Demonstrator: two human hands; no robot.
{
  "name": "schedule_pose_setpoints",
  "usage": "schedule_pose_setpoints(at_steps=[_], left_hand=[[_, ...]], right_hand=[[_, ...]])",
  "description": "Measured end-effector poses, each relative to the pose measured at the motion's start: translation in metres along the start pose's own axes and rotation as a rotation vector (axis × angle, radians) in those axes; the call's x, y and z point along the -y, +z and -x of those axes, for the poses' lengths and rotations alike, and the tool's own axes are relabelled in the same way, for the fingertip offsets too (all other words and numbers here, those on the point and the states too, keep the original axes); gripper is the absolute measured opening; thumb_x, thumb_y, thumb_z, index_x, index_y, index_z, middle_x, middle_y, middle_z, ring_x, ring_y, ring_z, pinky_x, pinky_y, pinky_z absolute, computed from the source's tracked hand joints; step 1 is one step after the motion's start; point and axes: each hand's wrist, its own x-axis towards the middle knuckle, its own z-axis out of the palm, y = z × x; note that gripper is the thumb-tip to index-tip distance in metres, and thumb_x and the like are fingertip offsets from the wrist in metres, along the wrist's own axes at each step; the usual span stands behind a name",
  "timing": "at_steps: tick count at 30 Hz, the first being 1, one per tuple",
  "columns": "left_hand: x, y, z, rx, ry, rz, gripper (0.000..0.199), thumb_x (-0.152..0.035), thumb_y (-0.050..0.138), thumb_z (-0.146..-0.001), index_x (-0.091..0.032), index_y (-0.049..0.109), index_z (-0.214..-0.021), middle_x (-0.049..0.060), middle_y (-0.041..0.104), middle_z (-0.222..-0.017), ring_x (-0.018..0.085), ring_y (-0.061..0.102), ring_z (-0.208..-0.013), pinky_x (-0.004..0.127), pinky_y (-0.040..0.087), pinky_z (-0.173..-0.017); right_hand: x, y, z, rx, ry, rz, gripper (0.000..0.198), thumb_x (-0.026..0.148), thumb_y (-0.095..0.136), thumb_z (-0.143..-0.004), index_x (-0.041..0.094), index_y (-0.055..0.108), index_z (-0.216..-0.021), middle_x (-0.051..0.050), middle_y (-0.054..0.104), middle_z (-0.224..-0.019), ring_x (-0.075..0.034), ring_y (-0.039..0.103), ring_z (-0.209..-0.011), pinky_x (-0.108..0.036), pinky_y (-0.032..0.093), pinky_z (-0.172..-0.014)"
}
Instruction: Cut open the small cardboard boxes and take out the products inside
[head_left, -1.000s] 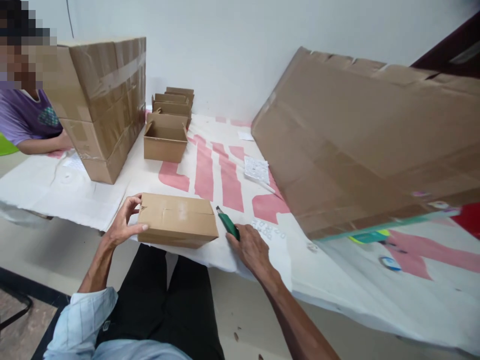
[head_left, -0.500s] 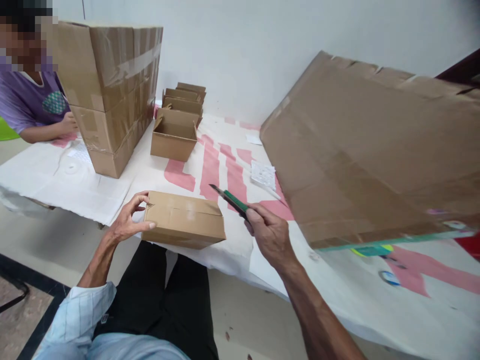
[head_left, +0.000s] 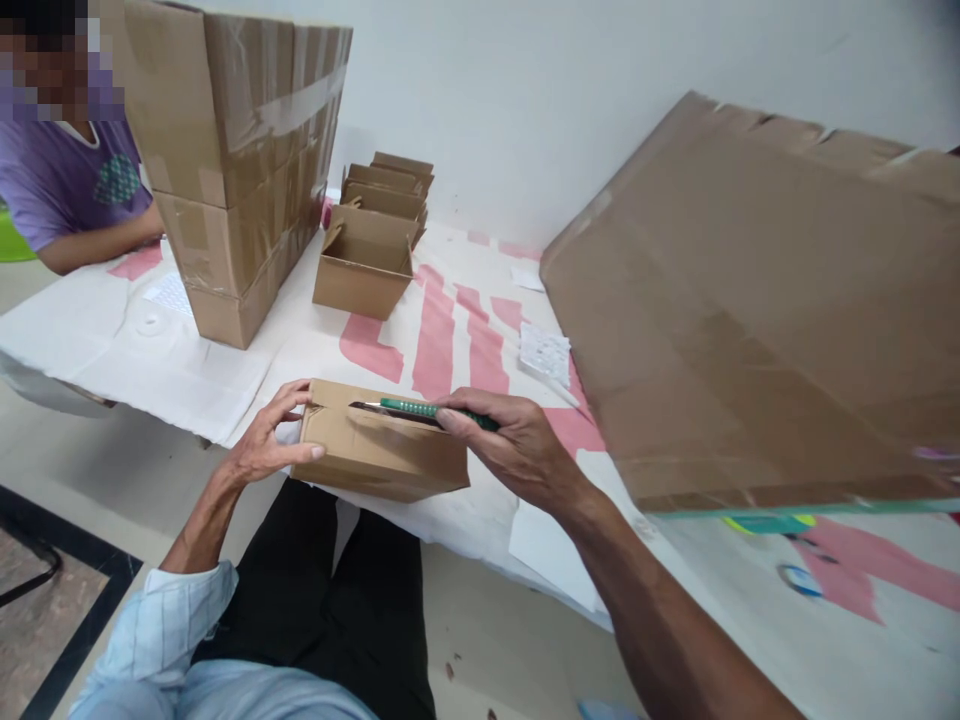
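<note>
A closed cardboard box (head_left: 382, 465) lies at the table's near edge, its long side towards me. My left hand (head_left: 274, 435) grips its left end, thumb on the front and fingers at the far corner. In my right hand (head_left: 517, 435) is a green utility knife (head_left: 409, 407) with its blade out, pointing left. The knife is over the top of the box, along the middle seam. Whether the blade touches the cardboard I cannot tell.
Taped boxes (head_left: 255, 170) are stacked tall at the back left, beside a person in a purple shirt (head_left: 116, 180). Several open boxes (head_left: 364, 265) stand in a row behind mine. A large cardboard carton (head_left: 750, 320) fills the right. A tape roll (head_left: 800, 580) lies near it.
My right hand has brought the knife leftward, from beyond the box's right end to over its top. My left hand keeps its hold on the box. The view has shifted slightly.
</note>
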Motion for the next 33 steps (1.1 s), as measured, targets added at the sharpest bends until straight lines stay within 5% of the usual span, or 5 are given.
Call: schedule_pose_setpoints(at_steps=[33], left_hand=[[-0.004, 0.002, 0.0, 0.038, 0.0, -0.014, 0.068, -0.053, 0.089, -0.078, -0.031, 0.066, -0.138, 0.013, 0.043, -0.168, 0.042, 0.042, -0.155, 0.055, 0.05, -0.117]], right_hand=[[0.031, 0.009, -0.031, 0.176, -0.221, 0.157, 0.027, 0.033, 0.058, -0.104, 0.02, 0.077, -0.091, -0.004, 0.074, -0.082, -0.017, 0.067, -0.072, -0.03, 0.05, -0.068]])
